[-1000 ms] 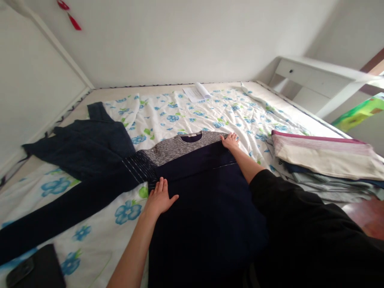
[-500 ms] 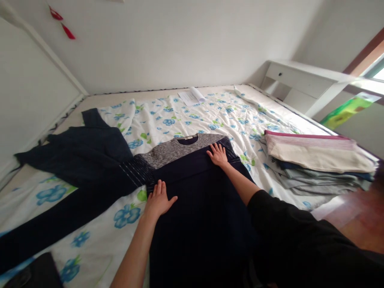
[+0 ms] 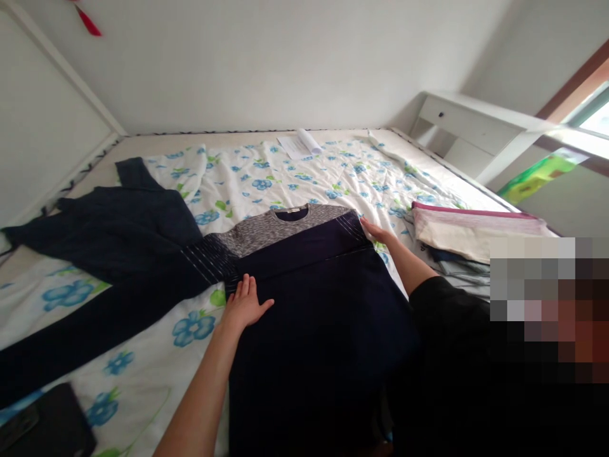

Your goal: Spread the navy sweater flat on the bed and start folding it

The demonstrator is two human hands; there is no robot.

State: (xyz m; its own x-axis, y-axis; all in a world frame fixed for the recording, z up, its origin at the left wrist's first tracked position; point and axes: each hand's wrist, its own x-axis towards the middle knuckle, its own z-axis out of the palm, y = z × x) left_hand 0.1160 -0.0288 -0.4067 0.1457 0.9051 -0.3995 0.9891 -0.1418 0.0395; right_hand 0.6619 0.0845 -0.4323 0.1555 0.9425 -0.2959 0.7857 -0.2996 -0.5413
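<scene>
A dark navy sweater (image 3: 309, 330) with a speckled grey yoke lies spread on the bed, neckline facing away from me. One sleeve (image 3: 118, 317) stretches out to the left; the other is folded across the chest below the yoke. My left hand (image 3: 245, 303) rests flat on the sweater's left side, thumb out and fingers extended. At the right shoulder edge, my right hand (image 3: 377, 232) touches the fold with its fingers extended, partly over the bedsheet.
A floral sheet (image 3: 261, 184) covers the bed. Another dark garment (image 3: 128, 222) lies at left, a black phone (image 3: 52, 422) at lower left. Folded clothes (image 3: 457, 231) are stacked at right, partly pixelated. Papers (image 3: 297, 146) lie near the wall; a white cabinet (image 3: 476, 130) stands at far right.
My right hand has slid from on top of the folded sleeve to the sweater's right shoulder edge. My left hand stays on the left side. The view has shifted slightly.
</scene>
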